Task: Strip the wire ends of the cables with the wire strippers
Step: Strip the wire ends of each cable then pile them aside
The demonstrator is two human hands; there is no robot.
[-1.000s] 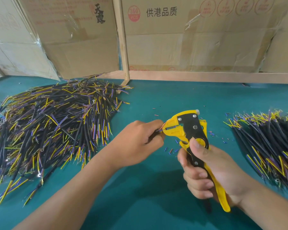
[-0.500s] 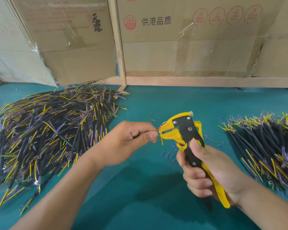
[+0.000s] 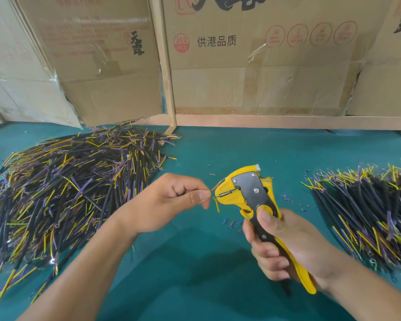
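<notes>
Yellow strippers [image 3: 248, 193], gripped in right hand [image 3: 285, 246], stayed above the green table [image 3: 195, 286]. Left hand [image 3: 171, 202] pinched a cable [image 3: 214, 198], its wire ends at the tool's mouth; half a second earlier the hand sat closer. Piles: left pile [image 3: 63, 191], right pile [image 3: 366, 209]. Cardboard [image 3: 252, 84] behind appeared lower than before.

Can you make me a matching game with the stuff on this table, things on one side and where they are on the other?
Things:
1. wire stripper
2. big cable pile
3. smaller cable pile
4. thin wire ends

Places:
A. on the table at the far right
B. gripped in the right hand
C. pinched by the left hand
D. spread over the table's left side

Pairs: 1-B, 2-D, 3-A, 4-C
</notes>
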